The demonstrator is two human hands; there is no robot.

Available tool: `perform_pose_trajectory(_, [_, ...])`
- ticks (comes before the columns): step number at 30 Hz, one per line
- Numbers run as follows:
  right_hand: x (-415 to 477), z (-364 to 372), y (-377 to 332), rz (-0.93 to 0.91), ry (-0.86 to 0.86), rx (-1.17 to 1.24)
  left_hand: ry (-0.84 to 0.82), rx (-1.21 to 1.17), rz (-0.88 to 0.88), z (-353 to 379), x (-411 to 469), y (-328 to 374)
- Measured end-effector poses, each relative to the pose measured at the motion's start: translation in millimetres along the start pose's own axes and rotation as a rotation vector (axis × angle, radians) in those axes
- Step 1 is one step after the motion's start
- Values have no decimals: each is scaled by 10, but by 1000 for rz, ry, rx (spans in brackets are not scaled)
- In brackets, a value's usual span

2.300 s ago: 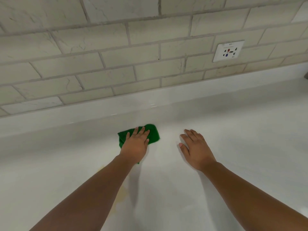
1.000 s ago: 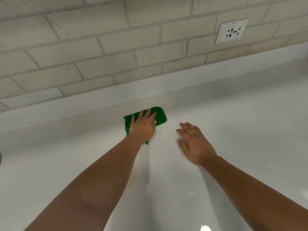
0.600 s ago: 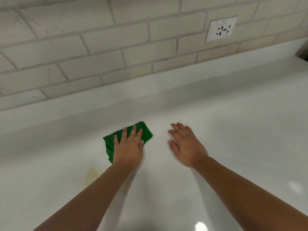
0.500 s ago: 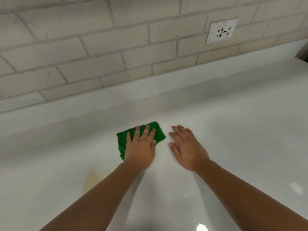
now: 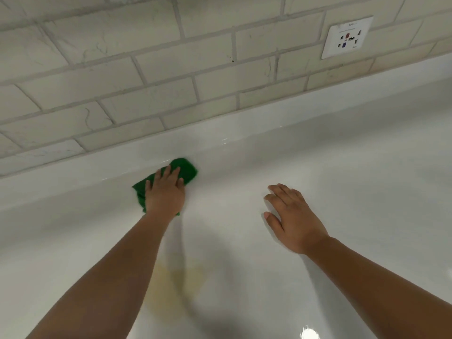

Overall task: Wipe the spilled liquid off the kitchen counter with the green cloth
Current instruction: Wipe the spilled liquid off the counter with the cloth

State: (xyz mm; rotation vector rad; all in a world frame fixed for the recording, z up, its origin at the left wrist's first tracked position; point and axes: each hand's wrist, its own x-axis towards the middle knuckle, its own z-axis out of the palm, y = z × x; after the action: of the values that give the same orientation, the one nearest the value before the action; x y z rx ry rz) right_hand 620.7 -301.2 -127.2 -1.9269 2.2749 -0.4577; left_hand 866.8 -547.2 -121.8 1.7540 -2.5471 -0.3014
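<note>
A small folded green cloth [image 5: 187,169] lies on the white kitchen counter [image 5: 354,182], close to the raised back edge. My left hand [image 5: 165,195] presses flat on it with fingers spread, covering its near half. My right hand [image 5: 292,217] rests palm down on the bare counter to the right, fingers apart, holding nothing. A pale yellowish smear of liquid [image 5: 179,282] sits on the counter nearer to me, just right of my left forearm and well behind the cloth.
A low white upstand [image 5: 256,123] runs along the back of the counter beneath a wall of grey-white brick tiles [image 5: 151,77]. A white wall socket [image 5: 347,37] is set in the tiles at the upper right. A bright light glare [image 5: 309,335] shows near the bottom.
My left hand has slid the cloth away from me, up against the back upstand. The yellowish smear now lies farther behind the cloth. My right hand stays flat in place.
</note>
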Motion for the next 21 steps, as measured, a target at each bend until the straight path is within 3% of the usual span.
perform_pose_trajectory(4, [212, -24, -198, 21, 24, -37, -44, 70, -34, -12, -475, 5])
perform_pose_trajectory(8, [687, 40, -533, -16, -4, 5, -149, 65, 277, -13, -360, 311])
perform_pose_trajectory(10, [898, 84, -694, -28, -25, 22, -141, 18, 352, -34, -93, 277])
perform_pose_trajectory(15, [1199, 234, -984, -125, -84, -27, -48, -6, 264, -134, 328, -174])
perform_pose_trajectory(21, [1430, 440, -1260, -201, -129, -46, 8, -41, 134, -234, 238, -1168])
